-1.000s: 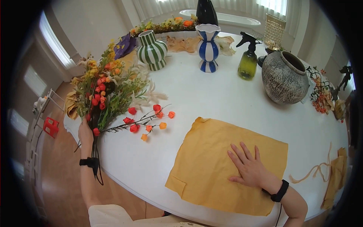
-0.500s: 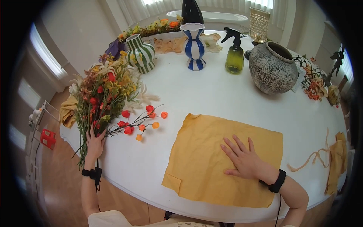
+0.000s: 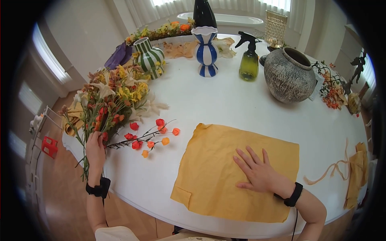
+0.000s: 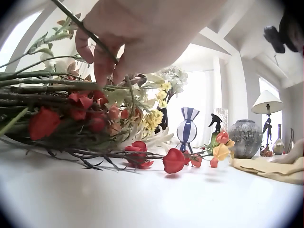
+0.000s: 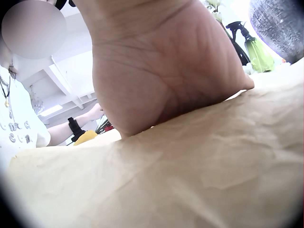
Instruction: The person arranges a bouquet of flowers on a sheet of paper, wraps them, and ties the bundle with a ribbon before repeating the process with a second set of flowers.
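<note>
My left hand (image 3: 95, 154) is at the stems of a mixed bunch of flowers (image 3: 116, 90) on the table's left side. In the left wrist view its thumb and curled fingers (image 4: 102, 61) pinch a thin green flower stem (image 4: 78, 21) above the other stems. A branch of red and orange blossoms (image 3: 136, 143) lies on the tabletop beside the bunch. My right hand (image 3: 257, 172) rests with spread fingers on a wrinkled yellow-tan sheet (image 3: 217, 172). Seen from the right wrist, the palm (image 5: 166, 71) arches over that sheet.
Behind stand a green-striped vase (image 3: 150, 58), a blue-striped vase (image 3: 207, 54), a green spray bottle (image 3: 249, 66) and a round grey pot (image 3: 287, 78). A folded tan cloth with a ribbon (image 3: 356, 172) lies at the right edge. Purple material (image 3: 119, 55) lies at the back left.
My left hand has let go of the stems, shifted, and now pinches within the bunch, whose blossoms have spread and moved. My right hand stays on the sheet. The camera view has shifted a little.
</note>
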The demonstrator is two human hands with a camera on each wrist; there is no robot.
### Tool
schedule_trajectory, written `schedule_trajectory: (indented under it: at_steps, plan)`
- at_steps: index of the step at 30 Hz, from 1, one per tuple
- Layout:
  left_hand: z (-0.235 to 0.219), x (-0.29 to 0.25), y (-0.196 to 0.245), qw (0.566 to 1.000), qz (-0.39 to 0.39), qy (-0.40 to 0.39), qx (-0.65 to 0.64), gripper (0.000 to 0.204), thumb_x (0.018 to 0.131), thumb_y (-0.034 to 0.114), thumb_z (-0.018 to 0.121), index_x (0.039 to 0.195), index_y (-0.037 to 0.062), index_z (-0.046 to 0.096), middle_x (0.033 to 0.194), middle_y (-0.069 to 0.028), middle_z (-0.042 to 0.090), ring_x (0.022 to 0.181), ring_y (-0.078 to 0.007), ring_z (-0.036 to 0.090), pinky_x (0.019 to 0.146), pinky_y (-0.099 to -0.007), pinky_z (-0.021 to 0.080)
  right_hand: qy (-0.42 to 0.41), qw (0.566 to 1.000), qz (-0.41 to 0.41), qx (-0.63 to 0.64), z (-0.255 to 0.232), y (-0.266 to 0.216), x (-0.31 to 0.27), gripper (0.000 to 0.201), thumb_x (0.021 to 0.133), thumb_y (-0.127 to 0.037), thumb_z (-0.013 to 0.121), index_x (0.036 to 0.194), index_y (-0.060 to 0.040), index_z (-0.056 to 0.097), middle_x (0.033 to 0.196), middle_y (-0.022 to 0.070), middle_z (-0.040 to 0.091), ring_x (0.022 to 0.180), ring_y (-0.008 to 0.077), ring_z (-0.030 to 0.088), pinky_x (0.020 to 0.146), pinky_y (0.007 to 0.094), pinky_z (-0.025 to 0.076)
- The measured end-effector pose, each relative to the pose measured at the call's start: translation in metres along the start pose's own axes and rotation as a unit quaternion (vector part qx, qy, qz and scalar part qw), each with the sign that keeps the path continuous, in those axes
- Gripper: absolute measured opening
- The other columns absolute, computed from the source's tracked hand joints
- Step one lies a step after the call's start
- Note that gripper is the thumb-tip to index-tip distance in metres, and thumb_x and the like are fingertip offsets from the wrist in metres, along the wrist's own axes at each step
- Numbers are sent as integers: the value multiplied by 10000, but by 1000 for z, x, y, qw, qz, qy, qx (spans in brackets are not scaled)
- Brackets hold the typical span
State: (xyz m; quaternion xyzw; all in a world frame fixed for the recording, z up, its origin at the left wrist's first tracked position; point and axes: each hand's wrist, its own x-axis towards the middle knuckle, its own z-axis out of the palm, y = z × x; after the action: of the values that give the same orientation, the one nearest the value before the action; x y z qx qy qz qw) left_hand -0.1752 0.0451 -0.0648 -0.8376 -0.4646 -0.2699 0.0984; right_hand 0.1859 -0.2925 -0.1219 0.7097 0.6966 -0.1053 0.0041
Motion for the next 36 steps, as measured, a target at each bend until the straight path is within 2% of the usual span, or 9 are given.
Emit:
schedule_trajectory:
  at_steps: [2,4,5,7,14,19,24,28,36]
  plan:
    - [2,10,-4,998,25,-1,-55,47,854,65,493,841,35,527,832,-56,582,518,-185,528,442,-294,387,-2,1000,4,0,0,0,0,796,802,-615,418,1389,-122,201,1457,86,138,1336,330,111,959,667,152]
    - [6,22,-2,902,-119,-63,-409,120,915,145,440,861,68,515,607,35,454,440,-69,382,379,-196,255,-2,1000,4,-2,0,0,0,797,802,-613,422,1390,-124,199,1457,86,138,1336,330,113,961,665,151]
    - [5,27,6,902,-119,-64,-410,120,915,145,440,861,68,515,607,35,454,440,-69,382,379,-196,255,-3,1000,5,-2,0,0,-1,797,802,-613,422,1390,-124,199,1457,86,138,1336,330,113,961,665,151]
    - [0,35,33,749,-206,-60,-626,136,939,187,418,874,91,489,577,67,322,428,-6,230,358,-173,151,-6,1000,4,-2,-1,0,0,798,802,-612,422,1391,-125,193,1458,84,136,1337,329,109,963,665,147]
    - [2,48,91,647,-24,-130,-751,125,954,226,389,941,112,438,560,64,243,421,-16,194,361,-171,143,-2,1000,4,-5,0,0,0,807,797,-613,432,1394,-129,185,1459,83,133,1338,329,109,963,664,150]
    - [-28,70,138,587,98,-72,-801,153,960,252,357,961,114,421,569,55,251,423,-29,183,373,-172,163,-3,1000,7,-5,1,-1,0,808,796,-617,429,1394,-132,185,1459,82,132,1337,329,111,962,663,152]
    - [-42,40,190,542,95,-224,-804,152,964,247,331,925,108,380,582,43,265,448,-39,201,383,-165,178,9,1000,10,-3,3,-1,-1,800,799,-616,424,1392,-130,194,1460,82,131,1338,325,111,961,663,151]
    - [-22,-13,227,386,99,-441,-804,174,960,270,330,917,104,353,601,25,283,452,-55,219,413,-200,198,14,1000,4,-4,5,0,-2,790,804,-614,417,1389,-128,204,1461,83,125,1337,324,118,962,662,150]
    - [7,-81,283,295,-28,-477,-828,115,962,234,333,918,129,343,574,23,274,445,-71,240,422,-202,216,18,1000,6,-17,7,1,-2,789,801,-603,433,1393,-136,199,1464,76,116,1339,317,113,955,658,161]
